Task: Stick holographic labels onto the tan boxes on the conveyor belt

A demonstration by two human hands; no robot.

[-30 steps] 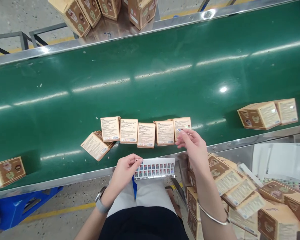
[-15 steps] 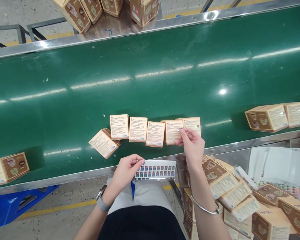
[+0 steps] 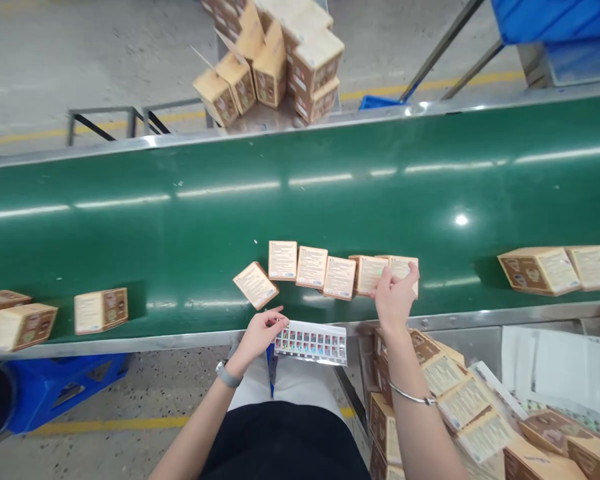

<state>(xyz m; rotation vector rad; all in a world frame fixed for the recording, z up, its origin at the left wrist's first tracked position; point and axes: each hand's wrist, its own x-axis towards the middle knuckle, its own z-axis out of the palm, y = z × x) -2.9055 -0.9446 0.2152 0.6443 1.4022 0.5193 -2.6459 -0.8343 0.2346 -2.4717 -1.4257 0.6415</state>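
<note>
My left hand (image 3: pixel 263 335) pinches the upper left corner of a sheet of small shiny stickers (image 3: pixel 311 342) between thumb and fingers. The sheet hangs over the near edge of the green belt, in front of my lap. My right hand (image 3: pixel 396 293) is at the right end of a row of small tan boxes, fingers apart. It covers part of the rightmost box (image 3: pixel 401 263) and the lower right of the box beside it (image 3: pixel 367 275). A greenish glint shows near that second box's upper right corner. Several more boxes (image 3: pixel 311 265) continue leftward, printed sides up; the leftmost (image 3: pixel 256 285) is turned askew.
The green conveyor belt (image 3: pixel 205 220) runs across, with more boxes at left (image 3: pixel 100 311) and right (image 3: pixel 545 270). Stacked boxes (image 3: pixel 473 403) and white sheets (image 3: pixel 560 367) lie at my right. More boxes (image 3: pixel 310 67) stand beyond the far rail. A blue stool (image 3: pixel 70 387) is at lower left.
My right hand has gone from pinching a small shiny sticker over the second box from the right to spread fingers over the two rightmost boxes. The view has shifted, showing more beyond the belt.
</note>
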